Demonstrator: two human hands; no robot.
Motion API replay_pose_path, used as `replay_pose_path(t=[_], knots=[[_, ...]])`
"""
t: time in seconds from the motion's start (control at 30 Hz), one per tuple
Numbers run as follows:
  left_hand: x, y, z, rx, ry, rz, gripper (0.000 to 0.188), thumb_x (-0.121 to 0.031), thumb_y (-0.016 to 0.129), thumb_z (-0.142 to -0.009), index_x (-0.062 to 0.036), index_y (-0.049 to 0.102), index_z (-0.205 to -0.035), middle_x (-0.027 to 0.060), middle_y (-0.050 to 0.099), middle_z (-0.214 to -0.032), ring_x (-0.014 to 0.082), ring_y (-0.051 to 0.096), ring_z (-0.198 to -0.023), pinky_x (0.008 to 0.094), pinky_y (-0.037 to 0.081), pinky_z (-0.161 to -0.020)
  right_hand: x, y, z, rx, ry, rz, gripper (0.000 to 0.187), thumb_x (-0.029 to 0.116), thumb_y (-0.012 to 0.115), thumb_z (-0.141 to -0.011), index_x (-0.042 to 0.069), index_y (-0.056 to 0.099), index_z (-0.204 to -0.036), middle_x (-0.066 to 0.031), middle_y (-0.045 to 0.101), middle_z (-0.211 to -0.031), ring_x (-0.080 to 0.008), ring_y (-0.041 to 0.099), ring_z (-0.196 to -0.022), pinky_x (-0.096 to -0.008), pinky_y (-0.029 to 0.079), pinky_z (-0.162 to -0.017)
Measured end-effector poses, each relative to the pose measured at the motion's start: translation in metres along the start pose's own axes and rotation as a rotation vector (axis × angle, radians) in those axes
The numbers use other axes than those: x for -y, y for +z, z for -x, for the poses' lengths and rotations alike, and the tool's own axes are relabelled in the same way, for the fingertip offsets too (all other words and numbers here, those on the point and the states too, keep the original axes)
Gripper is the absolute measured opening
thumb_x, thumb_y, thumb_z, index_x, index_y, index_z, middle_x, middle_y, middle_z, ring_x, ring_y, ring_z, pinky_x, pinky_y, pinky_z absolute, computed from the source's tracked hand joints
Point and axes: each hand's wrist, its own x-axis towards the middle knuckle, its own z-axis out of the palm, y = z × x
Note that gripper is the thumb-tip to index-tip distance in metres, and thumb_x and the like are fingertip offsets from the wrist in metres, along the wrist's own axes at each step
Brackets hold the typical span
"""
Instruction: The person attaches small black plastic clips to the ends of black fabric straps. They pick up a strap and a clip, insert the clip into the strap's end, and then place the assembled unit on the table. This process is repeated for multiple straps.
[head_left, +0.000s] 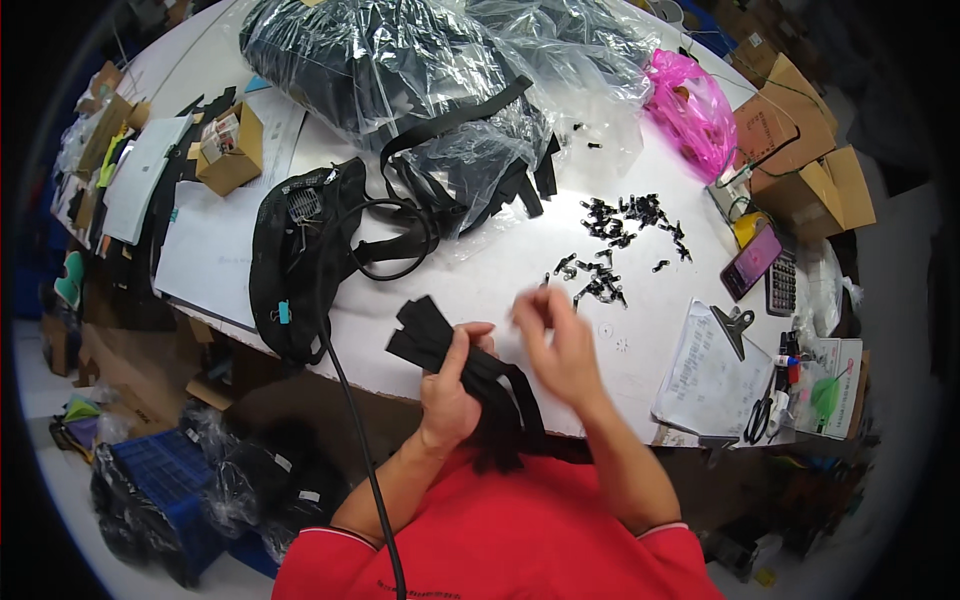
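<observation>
My left hand is closed around a bundle of flat black straps, held just over the table's near edge. Their cut ends fan out beyond my fingers, and the rest hangs down toward my red shirt. Just to the right is my right hand, raised with curled fingers. Motion blurs its fingertips, so whether they pinch anything is unclear. Past that hand, small black clip-like parts lie scattered on the white table, with a second loose pile farther back.
A black bag and a looped cable lie to the left. Clear plastic bags of black material cover the back. On the right are a pink bag, a phone, a calculator, a clipboard and scissors.
</observation>
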Motion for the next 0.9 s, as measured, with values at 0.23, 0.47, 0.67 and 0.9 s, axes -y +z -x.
replay_pose_path(t=[0.23, 0.47, 0.67, 0.9], knots=[[0.001, -0.007, 0.007, 0.296, -0.022, 0.096, 0.031, -0.032, 0.041, -0.108, -0.0052, 0.057, -0.108, 0.0026, 0.048, -0.072, 0.0199, 0.058, -0.078, 0.0491, 0.049, -0.095, -0.009, 0.032, -0.154, -0.123, 0.17, 0.808, 0.04, 0.038, 0.066, -0.092, -0.002, 0.067, -0.096, -0.0217, 0.069, -0.097, -0.0378, 0.069, -0.086, -0.0459, 0.054, -0.075], [-0.005, -0.023, 0.003, 0.116, -0.118, 0.167, 0.029, -0.031, 0.043, -0.108, -0.0062, 0.057, -0.104, 0.0002, 0.045, -0.073, 0.0144, 0.049, -0.066, 0.0427, 0.054, -0.081, -0.026, 0.0, -0.11, 0.003, -0.125, 0.47, 0.034, 0.028, 0.053, -0.099, -0.005, 0.055, -0.091, -0.0273, 0.066, -0.086, -0.0459, 0.064, -0.079, -0.0495, 0.049, -0.07], [0.007, -0.011, -0.005, 0.163, -0.446, 0.159, 0.048, -0.039, 0.043, -0.107, 0.0022, 0.055, -0.128, 0.009, 0.063, -0.106, 0.0048, 0.038, -0.056, 0.0231, 0.04, -0.058, 0.012, -0.055, 0.031, 0.282, 0.184, -0.046, 0.021, 0.018, 0.045, -0.103, -0.002, 0.048, -0.097, -0.0183, 0.061, -0.071, -0.0318, 0.063, -0.067, -0.0396, 0.048, -0.062], [0.029, 0.03, -0.015, 0.136, -0.493, 0.093, 0.051, -0.041, 0.053, -0.103, -0.0058, 0.05, -0.14, 0.0137, 0.066, -0.114, 0.0056, 0.051, -0.063, 0.0206, 0.047, -0.062, 0.001, -0.06, 0.131, 0.388, 0.43, -0.211, 0.019, 0.013, 0.042, -0.104, -0.002, 0.055, -0.107, -0.0114, 0.065, -0.079, -0.0194, 0.064, -0.072, -0.0322, 0.05, -0.07]])
